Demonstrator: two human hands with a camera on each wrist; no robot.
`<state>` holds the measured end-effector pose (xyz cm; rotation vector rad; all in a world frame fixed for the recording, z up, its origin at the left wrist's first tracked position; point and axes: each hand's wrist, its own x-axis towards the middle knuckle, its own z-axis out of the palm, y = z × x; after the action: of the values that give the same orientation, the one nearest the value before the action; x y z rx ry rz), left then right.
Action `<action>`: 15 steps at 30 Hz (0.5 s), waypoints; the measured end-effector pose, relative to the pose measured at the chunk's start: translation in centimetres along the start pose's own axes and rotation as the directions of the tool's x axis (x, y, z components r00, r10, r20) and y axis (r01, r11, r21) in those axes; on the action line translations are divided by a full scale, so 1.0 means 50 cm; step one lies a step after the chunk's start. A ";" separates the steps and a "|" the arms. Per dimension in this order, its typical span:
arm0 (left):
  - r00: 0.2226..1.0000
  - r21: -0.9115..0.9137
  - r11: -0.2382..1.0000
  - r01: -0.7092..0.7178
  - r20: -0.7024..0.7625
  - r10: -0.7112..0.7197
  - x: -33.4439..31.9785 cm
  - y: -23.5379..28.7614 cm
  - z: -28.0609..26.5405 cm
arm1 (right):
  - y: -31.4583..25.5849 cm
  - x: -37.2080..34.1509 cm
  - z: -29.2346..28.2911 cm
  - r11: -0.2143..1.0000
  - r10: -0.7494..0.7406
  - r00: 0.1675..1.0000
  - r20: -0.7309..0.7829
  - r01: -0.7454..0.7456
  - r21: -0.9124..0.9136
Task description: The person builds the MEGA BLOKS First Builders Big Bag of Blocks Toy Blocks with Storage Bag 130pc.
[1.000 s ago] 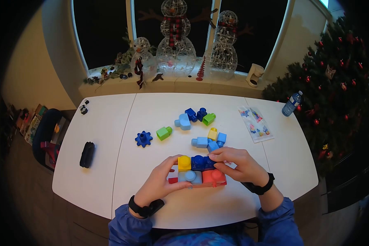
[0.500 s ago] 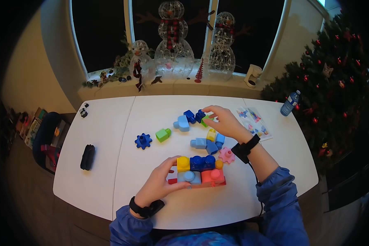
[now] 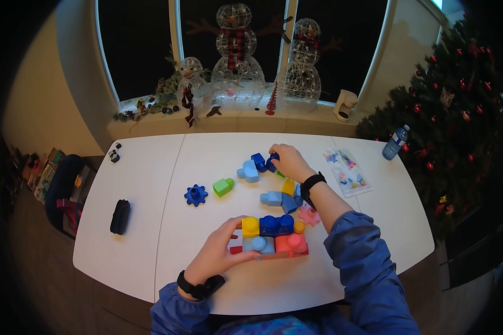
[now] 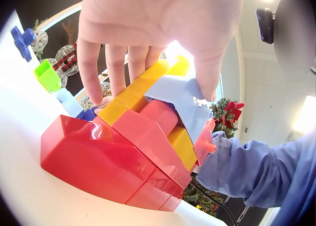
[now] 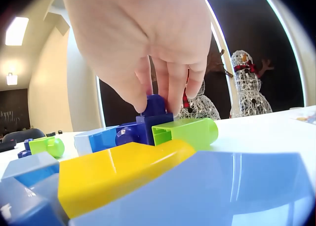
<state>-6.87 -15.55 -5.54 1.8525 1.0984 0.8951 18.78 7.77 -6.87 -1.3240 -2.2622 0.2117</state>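
Note:
My left hand grips the left side of a toy block assembly, thumb at its front and fingers behind. In the left wrist view that assembly has a red base, yellow blocks and a light blue block under the thumb. Dark blue blocks sit along its back row. Farther out, my right hand pinches the stud of a dark blue block between thumb and fingers. Beside that block lie a lime green block and another dark blue block.
Nearer on the table are a yellow block, light blue blocks and a pink gear piece. To the left lie a green block, a blue gear piece and a black case. A picture sheet and water bottle are at right.
My right hand has left the assembly, reached out to the far blocks and taken hold of a dark blue one. The pink gear piece came into view. My left hand has stayed on the assembly.

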 end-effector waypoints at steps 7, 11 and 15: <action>1.000 0.006 1.000 0.007 -0.002 -0.007 0.002 0.000 0.002 | 0.005 0.000 -0.029 0.999 0.011 0.997 0.082 -0.014 0.037; 1.000 0.002 1.000 0.010 0.002 -0.010 0.003 -0.003 0.002 | 0.003 -0.014 -0.038 0.997 -0.012 1.000 -0.011 0.011 -0.080; 1.000 -0.001 1.000 0.007 -0.002 -0.007 0.005 -0.004 0.004 | -0.070 -0.031 -0.103 0.913 0.315 0.928 0.201 -0.238 -0.332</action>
<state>-6.68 -15.29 -5.76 1.8460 1.1048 0.8940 19.26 4.03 -1.68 -1.8811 -2.3727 0.1397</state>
